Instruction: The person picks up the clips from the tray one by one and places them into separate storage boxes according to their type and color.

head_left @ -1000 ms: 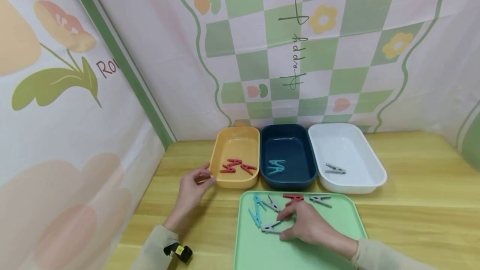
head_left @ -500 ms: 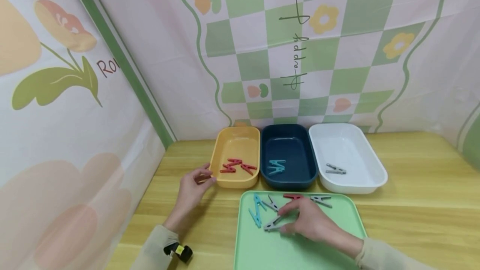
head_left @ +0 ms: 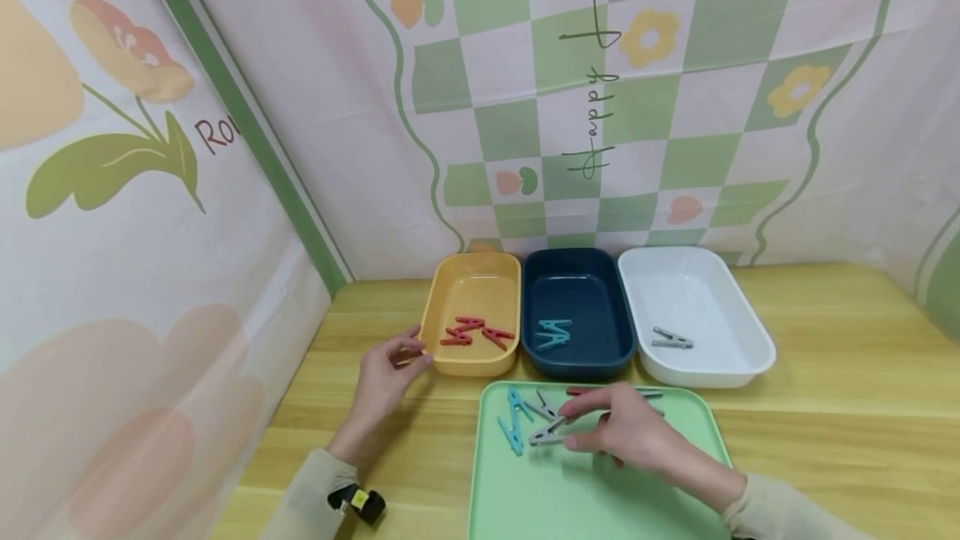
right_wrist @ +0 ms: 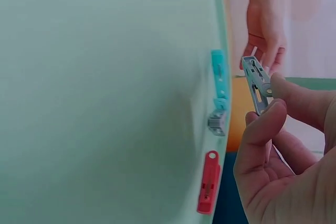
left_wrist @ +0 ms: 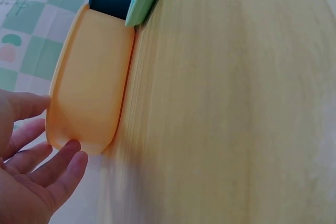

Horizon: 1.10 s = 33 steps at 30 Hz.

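Note:
My right hand (head_left: 626, 432) pinches a grey clothespin (head_left: 547, 433) between thumb and fingertips, above the green tray (head_left: 525, 498); in the right wrist view the held clothespin (right_wrist: 255, 83) tilts away from the tray surface. Two light-blue clothespins (head_left: 514, 432) lie at the tray's left, beside another grey clothespin (head_left: 545, 407). Partly behind the right hand, a red clothespin (head_left: 577, 391) shows near the tray's back edge. My left hand (head_left: 386, 386) touches the front left corner of the yellow bin (head_left: 468, 367) with loosely extended fingers (left_wrist: 63, 158).
Right of the yellow bin, which holds several red clothespins (head_left: 469, 324), stand a dark blue bin (head_left: 577, 369) with light-blue ones (head_left: 553, 333) and a white bin (head_left: 720, 373) with one grey clothespin (head_left: 672, 339). All three line the wooden table (head_left: 840, 340) before a patterned cloth (head_left: 495, 90).
My right hand has gripped the grey clothespin, turned it, and raised it off the green tray, moving slightly up and right in the head view. The left hand stays put.

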Tool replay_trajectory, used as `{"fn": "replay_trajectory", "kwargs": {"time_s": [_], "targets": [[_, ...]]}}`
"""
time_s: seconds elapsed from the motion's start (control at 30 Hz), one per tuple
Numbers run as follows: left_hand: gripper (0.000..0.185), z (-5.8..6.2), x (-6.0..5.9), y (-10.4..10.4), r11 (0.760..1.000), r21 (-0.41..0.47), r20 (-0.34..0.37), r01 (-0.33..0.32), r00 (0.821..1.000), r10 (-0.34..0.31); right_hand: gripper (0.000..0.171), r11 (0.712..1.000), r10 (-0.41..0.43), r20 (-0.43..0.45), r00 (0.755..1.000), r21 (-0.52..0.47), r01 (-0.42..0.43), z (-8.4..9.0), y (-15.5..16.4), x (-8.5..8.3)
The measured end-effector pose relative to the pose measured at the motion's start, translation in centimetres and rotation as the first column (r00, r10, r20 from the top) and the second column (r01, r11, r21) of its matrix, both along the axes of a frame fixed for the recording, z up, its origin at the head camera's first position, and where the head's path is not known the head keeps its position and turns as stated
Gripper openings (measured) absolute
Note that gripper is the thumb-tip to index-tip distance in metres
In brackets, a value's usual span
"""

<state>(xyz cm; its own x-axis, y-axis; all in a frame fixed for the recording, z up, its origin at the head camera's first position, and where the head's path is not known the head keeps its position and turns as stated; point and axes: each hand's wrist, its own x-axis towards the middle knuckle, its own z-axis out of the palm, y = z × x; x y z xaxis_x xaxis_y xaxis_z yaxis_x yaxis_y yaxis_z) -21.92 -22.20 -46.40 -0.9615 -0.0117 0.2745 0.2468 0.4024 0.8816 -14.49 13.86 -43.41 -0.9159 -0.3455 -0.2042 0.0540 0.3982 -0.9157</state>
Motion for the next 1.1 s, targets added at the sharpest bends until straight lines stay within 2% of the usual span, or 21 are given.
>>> {"fn": "replay_trajectory", "kwargs": {"time_s": [0.4,0.77,0.93,1.1], "targets": [[0.020,-0.2,-0.2,-0.1,1.000,-0.002,-0.003,0.011,1.000,-0.011,0.044,0.999,-0.014,-0.018,1.000,-0.052,0.013,2.3,1.5,-0.6],[0.020,-0.1,-0.2,-0.1,1.000,-0.001,0.006,0.008,1.000,-0.008,0.047,0.994,-0.100,-0.074,0.992,-0.045,0.097,4.3,3.7,-1.3],[0.020,-0.1,-0.1,-0.1,1.000,0.003,0.011,0.005,1.000,-0.005,0.051,0.990,-0.132,-0.066,0.989,-0.056,0.128,4.8,4.9,-1.4],[0.021,-0.1,-0.1,-0.1,1.000,0.007,0.008,0.009,1.000,-0.009,0.052,0.987,-0.158,-0.106,0.982,-0.057,0.153,5.2,6.3,-1.6]]}}
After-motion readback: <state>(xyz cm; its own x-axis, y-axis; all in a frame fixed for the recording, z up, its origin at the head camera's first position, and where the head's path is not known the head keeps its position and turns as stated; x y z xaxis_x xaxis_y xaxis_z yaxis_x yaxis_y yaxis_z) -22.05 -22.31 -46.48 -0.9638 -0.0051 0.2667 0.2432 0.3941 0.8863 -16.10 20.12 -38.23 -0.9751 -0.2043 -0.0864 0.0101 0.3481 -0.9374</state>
